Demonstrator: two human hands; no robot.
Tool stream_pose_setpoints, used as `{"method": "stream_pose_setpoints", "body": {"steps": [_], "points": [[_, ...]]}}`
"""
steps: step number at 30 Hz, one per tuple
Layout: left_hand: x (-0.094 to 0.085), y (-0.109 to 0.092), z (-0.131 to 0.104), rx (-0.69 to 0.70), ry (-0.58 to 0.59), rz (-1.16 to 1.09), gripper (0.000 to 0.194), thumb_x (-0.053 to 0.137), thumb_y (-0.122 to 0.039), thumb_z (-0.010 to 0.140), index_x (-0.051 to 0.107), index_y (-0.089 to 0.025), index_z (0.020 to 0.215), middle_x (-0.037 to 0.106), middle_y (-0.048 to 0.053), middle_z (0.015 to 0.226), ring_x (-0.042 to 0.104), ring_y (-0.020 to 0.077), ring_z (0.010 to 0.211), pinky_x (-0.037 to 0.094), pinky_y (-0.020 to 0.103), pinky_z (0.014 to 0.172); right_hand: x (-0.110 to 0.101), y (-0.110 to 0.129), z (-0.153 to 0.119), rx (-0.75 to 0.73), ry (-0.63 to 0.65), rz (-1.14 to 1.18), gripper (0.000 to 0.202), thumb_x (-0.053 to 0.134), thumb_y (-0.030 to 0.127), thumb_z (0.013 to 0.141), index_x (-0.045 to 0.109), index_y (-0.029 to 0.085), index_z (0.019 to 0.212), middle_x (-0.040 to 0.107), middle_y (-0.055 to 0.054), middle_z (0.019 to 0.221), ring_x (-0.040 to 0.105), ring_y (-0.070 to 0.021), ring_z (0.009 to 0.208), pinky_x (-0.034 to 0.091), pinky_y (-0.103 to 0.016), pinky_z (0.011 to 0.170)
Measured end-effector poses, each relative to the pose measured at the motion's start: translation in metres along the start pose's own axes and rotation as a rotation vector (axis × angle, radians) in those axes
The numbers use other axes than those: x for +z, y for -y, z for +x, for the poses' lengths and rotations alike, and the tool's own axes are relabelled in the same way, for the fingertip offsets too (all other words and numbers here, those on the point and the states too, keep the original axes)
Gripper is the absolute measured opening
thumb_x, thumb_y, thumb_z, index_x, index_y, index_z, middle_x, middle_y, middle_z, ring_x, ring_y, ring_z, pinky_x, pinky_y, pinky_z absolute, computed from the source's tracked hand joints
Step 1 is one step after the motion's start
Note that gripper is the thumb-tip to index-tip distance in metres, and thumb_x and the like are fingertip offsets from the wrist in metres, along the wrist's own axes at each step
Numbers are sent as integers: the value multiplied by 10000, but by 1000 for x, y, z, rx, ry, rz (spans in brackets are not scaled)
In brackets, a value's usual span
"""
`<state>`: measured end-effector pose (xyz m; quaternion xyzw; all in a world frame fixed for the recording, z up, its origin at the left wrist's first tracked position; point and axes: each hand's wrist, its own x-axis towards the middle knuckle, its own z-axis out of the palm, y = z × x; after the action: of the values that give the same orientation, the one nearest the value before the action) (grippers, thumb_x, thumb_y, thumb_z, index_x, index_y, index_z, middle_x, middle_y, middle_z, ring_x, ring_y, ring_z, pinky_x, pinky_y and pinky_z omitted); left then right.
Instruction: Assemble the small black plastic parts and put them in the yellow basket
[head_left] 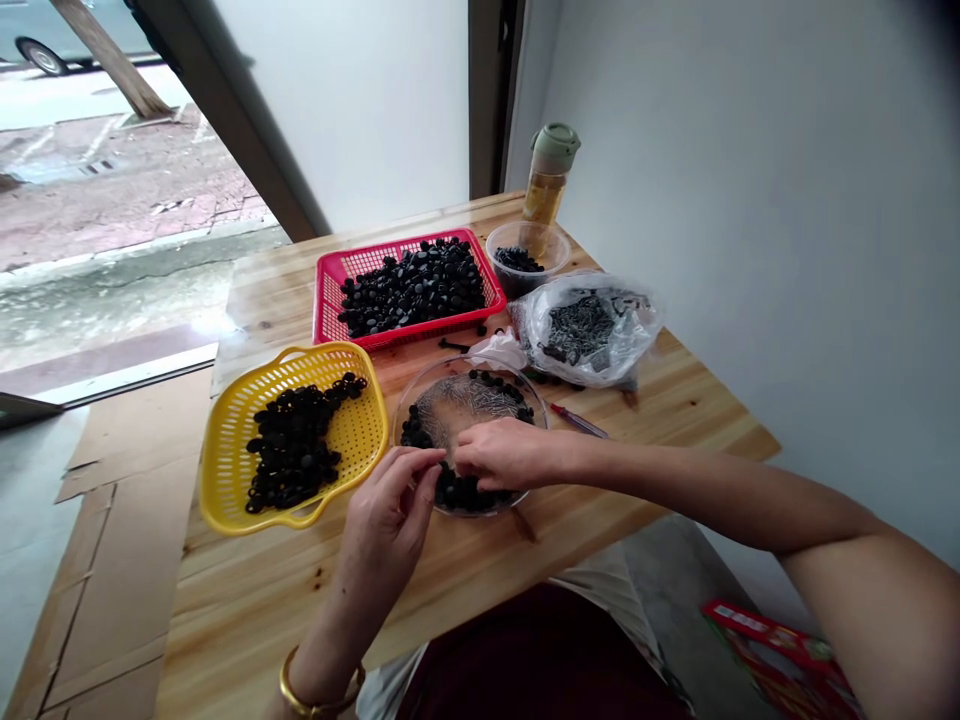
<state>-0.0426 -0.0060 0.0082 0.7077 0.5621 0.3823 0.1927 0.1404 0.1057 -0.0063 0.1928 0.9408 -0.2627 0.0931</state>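
Both hands work over a round clear plastic tray (403, 400) on the table. Small black round pieces (457, 492) lie along its rim, and thin pale pin-like bits (450, 390) are spread at its far side. At the tray's left front edge, my left hand (390, 500) is closed in a pinch, thumb against forefinger; whatever is between them is too small to make out. My right hand (506, 450) reaches over the tray with its fingers curled together close to the left fingertips. What it holds, if anything, is hidden.
A yellow basket (367, 440) and a red basket (322, 300) hold black pieces. Behind the tray are a plastic bag (637, 310) of dark small parts, a clear tub (559, 250) and a drink bottle (553, 160). A pen-like tool (579, 421) lies right of the tray.
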Motion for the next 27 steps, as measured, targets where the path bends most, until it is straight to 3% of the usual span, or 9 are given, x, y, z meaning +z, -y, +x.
{"method": "stream_pose_setpoints", "body": {"steps": [3, 6, 10, 14, 20, 25, 27], "points": [[1, 2, 7, 27, 38, 60, 159, 563, -175, 1011, 708, -181, 1077, 719, 45, 947, 659, 147, 713, 528, 243, 644, -5, -5, -5, 0, -123, 128, 125, 718, 111, 840, 763, 162, 945, 742, -71, 987, 643, -183, 825, 421, -254, 664], [5, 8, 17, 60, 119, 185, 168, 546, -179, 1019, 704, -175, 1077, 714, 62, 952, 681, 190, 799, 552, 293, 724, -16, -13, -18, 43, -359, 379, 228, 642, 23, 808, 752, 132, 976, 713, -29, 843, 590, -130, 707, 432, -229, 650], [19, 14, 38, 10, 394, 453, 181, 550, -139, 995, 722, -173, 1038, 710, 97, 1000, 673, 270, 968, 555, 378, 834, -23, -17, -40, 71, -607, 765, 254, 578, 96, 836, 745, 146, 1020, 595, 30, 695, 498, -100, 595, 383, -210, 547], [32, 15, 57, -32, 587, 584, 179, 583, -92, 937, 737, -178, 971, 690, 133, 1072, 622, 323, 1088, 549, 374, 784, -15, -9, -56, 60, -673, 1079, 212, 603, 179, 848, 726, 169, 1020, 534, 43, 679, 478, -98, 577, 384, -207, 515], [43, 17, 64, -21, 579, 554, 190, 579, -58, 913, 712, -156, 818, 701, 144, 949, 642, 320, 985, 526, 364, 720, 7, -1, -66, 60, -725, 1257, 225, 676, 224, 875, 731, 167, 1086, 613, 15, 754, 533, -98, 634, 459, -199, 555], [38, 6, 54, -65, 415, 459, 174, 531, -104, 962, 701, -140, 973, 698, 96, 886, 647, 244, 826, 524, 351, 739, 23, 4, -69, 82, -825, 1328, 290, 733, 218, 849, 685, 180, 1132, 707, -35, 978, 569, -88, 675, 467, -190, 555], [32, -4, 47, -89, 310, 272, 197, 518, -154, 985, 698, -155, 1066, 696, 71, 916, 630, 193, 758, 515, 303, 693, 27, 9, -70, 78, -850, 1351, 255, 760, 231, 843, 673, 182, 1078, 707, -34, 971, 579, -93, 695, 464, -189, 560]]}}
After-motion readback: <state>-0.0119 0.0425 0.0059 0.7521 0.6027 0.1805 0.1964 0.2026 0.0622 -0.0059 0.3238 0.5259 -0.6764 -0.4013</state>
